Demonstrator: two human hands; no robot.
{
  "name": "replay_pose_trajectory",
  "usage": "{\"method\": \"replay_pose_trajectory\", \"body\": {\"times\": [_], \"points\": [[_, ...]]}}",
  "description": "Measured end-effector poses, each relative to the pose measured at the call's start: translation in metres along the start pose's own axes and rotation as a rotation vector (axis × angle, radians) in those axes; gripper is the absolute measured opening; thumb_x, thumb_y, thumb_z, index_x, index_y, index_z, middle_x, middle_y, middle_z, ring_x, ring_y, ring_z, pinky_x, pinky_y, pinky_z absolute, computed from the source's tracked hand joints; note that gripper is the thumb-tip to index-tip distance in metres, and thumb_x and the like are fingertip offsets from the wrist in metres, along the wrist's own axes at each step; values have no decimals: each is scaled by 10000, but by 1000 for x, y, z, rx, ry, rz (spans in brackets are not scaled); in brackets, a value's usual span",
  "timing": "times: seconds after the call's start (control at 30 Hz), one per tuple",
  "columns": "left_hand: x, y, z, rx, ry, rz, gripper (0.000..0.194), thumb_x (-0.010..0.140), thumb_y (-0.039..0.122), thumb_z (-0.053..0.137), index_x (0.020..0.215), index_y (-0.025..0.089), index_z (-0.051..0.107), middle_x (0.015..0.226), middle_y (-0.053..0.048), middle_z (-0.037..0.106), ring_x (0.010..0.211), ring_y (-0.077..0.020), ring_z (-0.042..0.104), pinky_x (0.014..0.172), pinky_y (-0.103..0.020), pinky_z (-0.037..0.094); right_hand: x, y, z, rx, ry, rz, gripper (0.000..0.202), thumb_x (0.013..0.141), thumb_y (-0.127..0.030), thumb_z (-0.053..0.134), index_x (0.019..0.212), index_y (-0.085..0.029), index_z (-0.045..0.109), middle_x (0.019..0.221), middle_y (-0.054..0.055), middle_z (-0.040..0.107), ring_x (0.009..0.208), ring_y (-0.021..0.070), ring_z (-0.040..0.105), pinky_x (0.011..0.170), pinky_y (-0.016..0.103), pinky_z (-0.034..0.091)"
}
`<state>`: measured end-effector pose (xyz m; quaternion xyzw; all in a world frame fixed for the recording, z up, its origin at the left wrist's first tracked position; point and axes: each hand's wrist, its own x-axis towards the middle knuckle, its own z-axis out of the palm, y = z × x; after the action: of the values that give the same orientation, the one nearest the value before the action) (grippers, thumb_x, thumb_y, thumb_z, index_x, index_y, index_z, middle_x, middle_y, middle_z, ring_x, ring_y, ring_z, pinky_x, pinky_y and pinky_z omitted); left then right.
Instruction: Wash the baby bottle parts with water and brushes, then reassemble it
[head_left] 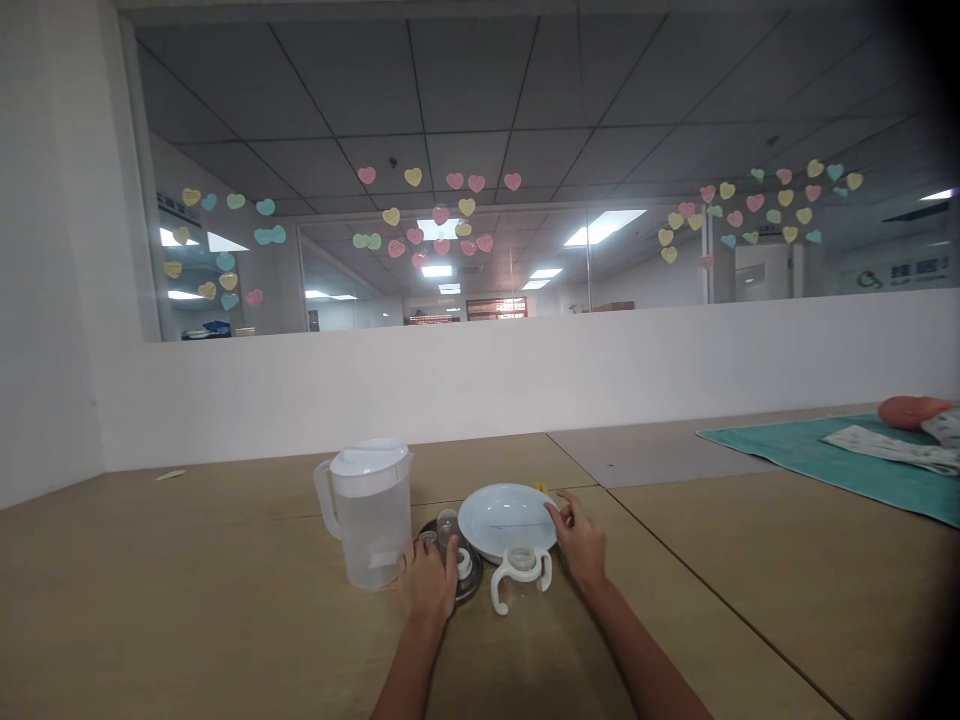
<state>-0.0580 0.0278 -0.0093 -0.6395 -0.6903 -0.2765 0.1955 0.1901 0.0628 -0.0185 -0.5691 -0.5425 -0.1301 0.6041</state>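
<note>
A white bowl (501,514) stands on the table, with the thumb and fingers of my right hand (582,545) closed on its right rim. My left hand (427,582) is over the left side of a dark round tray (471,592), thumb and fingers apart, close beside the pitcher. On that tray lie a clear dome-shaped cap (448,522) and a white ring-like part (464,564), partly covered by my hand. In front of the bowl stands a clear baby bottle (520,575) without a top, fitted with a white two-handled holder (500,592).
A translucent lidded pitcher (375,525) stands left of the tray. Something small and yellow (541,488) shows behind the bowl. A teal cloth (810,462) with a reddish object (911,411) lies at the far right. A white wall (480,380) with a window borders the back.
</note>
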Motion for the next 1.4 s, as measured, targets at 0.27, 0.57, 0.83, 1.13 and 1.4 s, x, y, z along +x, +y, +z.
{"method": "replay_pose_trajectory", "body": {"times": [0.27,0.57,0.83,1.13,1.4], "points": [[-1,3,-7,11,-81,-4,685,908,536,194,883,99,721,993,-165,684,1208,-324,431,977,-425,311,3,-6,3,284,-221,-65,518,771,-654,461,888,-183,641,555,-12,534,517,140,509,538,245,407],[0,8,-16,-88,-14,-21,549,930,432,226,955,121,678,1033,-149,657,993,-291,575,856,-413,402,9,-5,5,463,-337,8,286,722,-438,585,846,-187,647,715,43,636,626,176,573,626,295,467],[7,5,-4,-632,116,-24,502,923,421,248,1028,124,639,1091,-137,624,1043,-232,586,926,-370,445,7,-17,-9,159,-520,-103,401,843,-452,413,637,-195,642,676,54,663,715,197,579,799,333,384],[7,10,-16,-833,322,57,332,894,344,370,1079,167,581,1084,-108,633,990,-222,603,880,-383,478,7,-11,-2,332,-594,68,268,678,-275,498,854,-194,684,515,-36,568,514,137,512,583,247,388],[4,14,-19,-942,364,-9,330,875,380,432,1081,155,556,1016,-111,659,875,-200,645,803,-357,524,7,-1,-1,495,-698,140,221,587,-183,481,693,-171,673,438,-64,459,430,89,406,461,196,293]]}}
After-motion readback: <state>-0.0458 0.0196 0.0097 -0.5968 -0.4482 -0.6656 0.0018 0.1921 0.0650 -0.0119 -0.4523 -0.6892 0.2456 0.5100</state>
